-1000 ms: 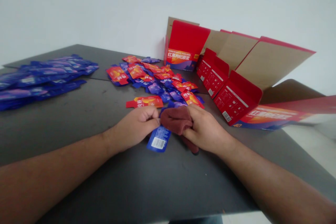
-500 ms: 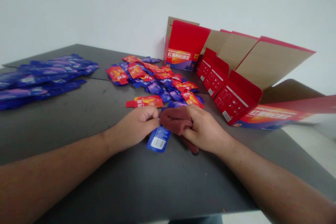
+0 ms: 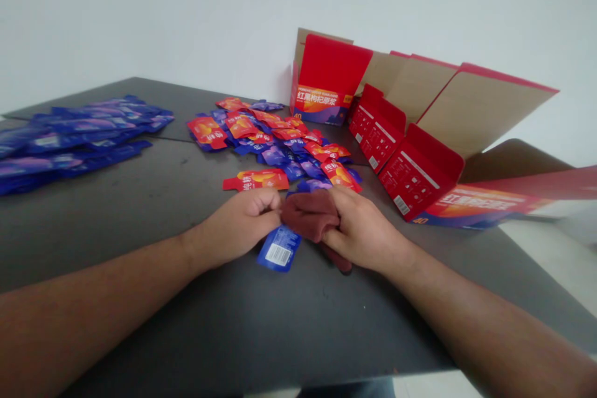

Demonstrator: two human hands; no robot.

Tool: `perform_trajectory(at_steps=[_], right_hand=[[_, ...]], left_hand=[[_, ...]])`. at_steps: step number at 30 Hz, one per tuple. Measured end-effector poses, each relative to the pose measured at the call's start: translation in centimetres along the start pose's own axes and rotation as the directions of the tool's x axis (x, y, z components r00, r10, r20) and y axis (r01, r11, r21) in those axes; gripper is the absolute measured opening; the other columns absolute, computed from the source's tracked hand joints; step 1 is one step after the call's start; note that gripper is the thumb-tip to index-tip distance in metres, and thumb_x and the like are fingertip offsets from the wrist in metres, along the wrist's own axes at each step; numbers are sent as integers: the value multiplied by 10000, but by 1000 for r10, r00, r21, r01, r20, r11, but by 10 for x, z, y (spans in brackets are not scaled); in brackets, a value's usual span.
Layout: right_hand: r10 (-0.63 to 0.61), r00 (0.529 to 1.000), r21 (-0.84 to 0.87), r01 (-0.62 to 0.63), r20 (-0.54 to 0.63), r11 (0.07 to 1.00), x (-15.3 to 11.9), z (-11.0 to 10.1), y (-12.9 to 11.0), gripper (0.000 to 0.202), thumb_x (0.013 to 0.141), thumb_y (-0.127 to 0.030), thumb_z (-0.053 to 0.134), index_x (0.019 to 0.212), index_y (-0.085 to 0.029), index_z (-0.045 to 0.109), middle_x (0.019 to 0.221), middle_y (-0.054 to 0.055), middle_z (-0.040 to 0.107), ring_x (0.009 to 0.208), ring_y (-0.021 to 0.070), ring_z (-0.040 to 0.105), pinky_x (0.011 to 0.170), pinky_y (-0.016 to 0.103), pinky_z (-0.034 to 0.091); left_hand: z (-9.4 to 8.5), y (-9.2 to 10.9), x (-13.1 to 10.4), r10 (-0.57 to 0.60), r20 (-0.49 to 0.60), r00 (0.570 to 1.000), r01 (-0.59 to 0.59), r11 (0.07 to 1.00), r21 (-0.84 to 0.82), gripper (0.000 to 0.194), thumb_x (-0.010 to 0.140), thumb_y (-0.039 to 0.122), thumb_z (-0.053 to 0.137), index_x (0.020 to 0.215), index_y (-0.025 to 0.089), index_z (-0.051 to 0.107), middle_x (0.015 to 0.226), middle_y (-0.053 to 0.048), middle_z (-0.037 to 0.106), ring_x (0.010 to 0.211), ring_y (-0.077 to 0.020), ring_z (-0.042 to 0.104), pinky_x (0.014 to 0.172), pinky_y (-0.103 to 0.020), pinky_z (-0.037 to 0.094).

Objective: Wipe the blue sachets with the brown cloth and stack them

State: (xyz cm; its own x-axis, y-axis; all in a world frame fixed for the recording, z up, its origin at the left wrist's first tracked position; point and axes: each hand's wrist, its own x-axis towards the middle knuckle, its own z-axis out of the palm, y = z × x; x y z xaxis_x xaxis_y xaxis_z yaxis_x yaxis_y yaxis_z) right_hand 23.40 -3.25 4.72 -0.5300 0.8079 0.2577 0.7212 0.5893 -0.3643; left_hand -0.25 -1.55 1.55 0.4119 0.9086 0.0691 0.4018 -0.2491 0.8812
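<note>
My right hand [image 3: 361,227] is wrapped round a folded brown cloth [image 3: 310,214]. From under the cloth hangs the lower part of a blue pouch [image 3: 280,249] with a white barcode label; its top is hidden. My left hand [image 3: 247,224] is closed in a pinch at the cloth's left edge, where the pouch's upper end lies, and what its fingertips grip is hidden. Just beyond the hands a red pouch [image 3: 256,180] lies flat, beside a heap of red and blue pouches [image 3: 275,152].
Blue pouches [image 3: 79,137] are stacked at the left of the dark table [image 3: 186,336]. Open red cartons stand at the right: one at the back [image 3: 321,102], others nearer [image 3: 420,174], with flaps raised. A pale wall rises behind.
The blue pouch's lower end has shifted slightly left and tilted a little more. The cloth has moved slightly left. Both hands keep nearly the same pose.
</note>
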Motion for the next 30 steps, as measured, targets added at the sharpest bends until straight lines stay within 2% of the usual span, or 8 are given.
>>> perform_trajectory(at_steps=[5,9,11,14,19,25,27,30], right_hand=[[-185,968,-13,190,168,982,-7,1,-9,183,781,-164,626,949,-197,564,974,42,611,904,193,582,780,306,466],[-33,998,-72,29,-46,997,-2,-2,-1,155,796,-180,625,940,-192,569,952,50,623,880,198,583,764,316,459],[29,996,-34,-32,-84,999,1,-2,4,170,818,-189,623,985,-189,589,972,52,649,889,198,597,776,317,463],[4,1000,17,-4,-19,1000,1,0,4,183,806,-175,628,985,-191,593,955,42,650,881,192,600,782,314,468],[-190,965,9,191,179,982,-5,1,-5,181,784,-173,638,952,-194,575,972,44,614,905,195,588,776,308,469],[59,997,-18,-60,-54,998,1,-1,3,211,811,-184,631,1021,-188,603,990,55,666,917,206,620,786,325,476],[80,996,24,-80,-41,997,2,-1,5,265,819,-176,628,1083,-193,611,1044,57,681,956,205,630,819,327,482],[12,1000,18,-12,18,1000,0,2,2,185,800,-182,637,982,-185,603,974,55,655,912,204,614,789,324,480]], left_hand=[[-1,3,1,25,-22,999,-24,999,36,214,879,303,566,705,184,530,652,29,524,600,-110,450,533,-221,350],[0,-1,1,8,1,1000,-8,1000,-16,240,890,334,577,712,185,514,644,35,533,586,-104,459,535,-220,354],[1,-3,0,12,9,1000,-11,999,-30,245,898,351,578,727,186,518,645,38,537,587,-104,471,546,-223,367],[1,-4,1,3,9,1000,-3,1000,-3,237,898,334,575,725,184,515,642,41,523,589,-103,462,548,-225,356],[-2,1,1,39,-3,999,-39,998,50,215,894,296,555,715,183,521,664,37,516,617,-106,453,562,-229,353],[0,0,0,6,-22,1000,-5,1000,15,227,896,331,568,725,187,523,632,45,512,585,-105,453,543,-227,351],[1,-1,0,13,-23,1000,-13,1000,16,215,892,331,575,736,187,539,637,43,527,590,-108,465,546,-228,356],[1,-1,1,14,-15,1000,-13,1000,25,224,889,308,568,708,186,516,638,43,522,591,-104,456,547,-227,351]])
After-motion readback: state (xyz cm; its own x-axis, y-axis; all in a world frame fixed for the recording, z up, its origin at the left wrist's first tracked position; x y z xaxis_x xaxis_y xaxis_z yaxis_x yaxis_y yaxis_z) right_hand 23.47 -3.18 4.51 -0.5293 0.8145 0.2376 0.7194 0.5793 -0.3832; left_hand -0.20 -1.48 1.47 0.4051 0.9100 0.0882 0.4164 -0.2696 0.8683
